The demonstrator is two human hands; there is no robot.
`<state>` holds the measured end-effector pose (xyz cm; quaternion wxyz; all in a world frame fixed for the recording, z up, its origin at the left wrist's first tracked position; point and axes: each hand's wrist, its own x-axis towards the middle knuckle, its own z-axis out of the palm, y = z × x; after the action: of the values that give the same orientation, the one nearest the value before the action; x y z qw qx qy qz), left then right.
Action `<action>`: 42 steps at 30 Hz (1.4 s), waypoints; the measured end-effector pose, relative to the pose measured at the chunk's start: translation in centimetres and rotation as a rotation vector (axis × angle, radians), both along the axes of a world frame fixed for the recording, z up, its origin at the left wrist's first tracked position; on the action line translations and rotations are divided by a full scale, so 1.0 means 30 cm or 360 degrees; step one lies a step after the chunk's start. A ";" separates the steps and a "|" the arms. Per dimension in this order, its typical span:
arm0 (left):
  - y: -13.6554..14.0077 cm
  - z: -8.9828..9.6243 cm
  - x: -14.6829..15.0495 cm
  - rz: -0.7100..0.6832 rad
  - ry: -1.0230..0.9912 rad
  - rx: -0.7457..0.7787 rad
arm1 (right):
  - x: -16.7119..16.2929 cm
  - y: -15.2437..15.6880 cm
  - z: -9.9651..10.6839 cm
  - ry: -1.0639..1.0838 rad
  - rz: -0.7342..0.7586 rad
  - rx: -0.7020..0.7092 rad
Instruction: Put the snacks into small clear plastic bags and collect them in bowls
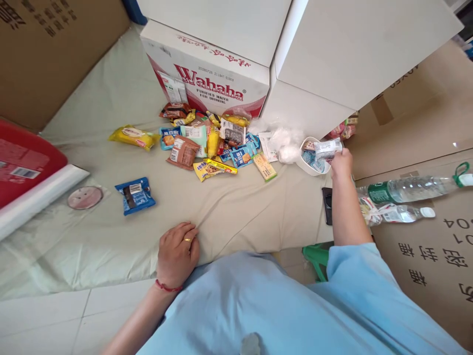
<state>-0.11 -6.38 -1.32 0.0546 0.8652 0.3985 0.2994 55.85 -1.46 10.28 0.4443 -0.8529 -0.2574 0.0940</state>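
My right hand (342, 162) is closed on a small packet (328, 148) in a clear and silvery-white wrapper. It holds the packet over the right rim of a white container (315, 169), which has blue and white wrapped pieces inside. My left hand (179, 250) rests palm down on the beige cloth (236, 222) near the front edge, holding nothing, its fingers lying loosely on it. A blue snack packet (135, 195) lies beyond that hand to the left. Several wrapped snacks lie in a heap at the back, among them a brown packet (183, 152) and a yellow cookie packet (213, 169).
Behind the heap stands a Wahaha carton (214, 84), with white boxes (318, 54) to the right. Water bottles (417, 189) lie at right beside a black phone (327, 204). At left are a yellow packet (133, 137), a pink disc (84, 197) and a red container (25, 158).
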 end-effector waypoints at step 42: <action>0.115 0.166 0.307 -0.0265 -0.1722 -0.2523 | -1.026 -0.245 -0.202 0.1105 0.1100 0.0122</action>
<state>9.10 -2.93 3.65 0.8208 0.3472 0.3432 0.2967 25.09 -8.80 4.23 0.4777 -0.6189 -0.3654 0.5052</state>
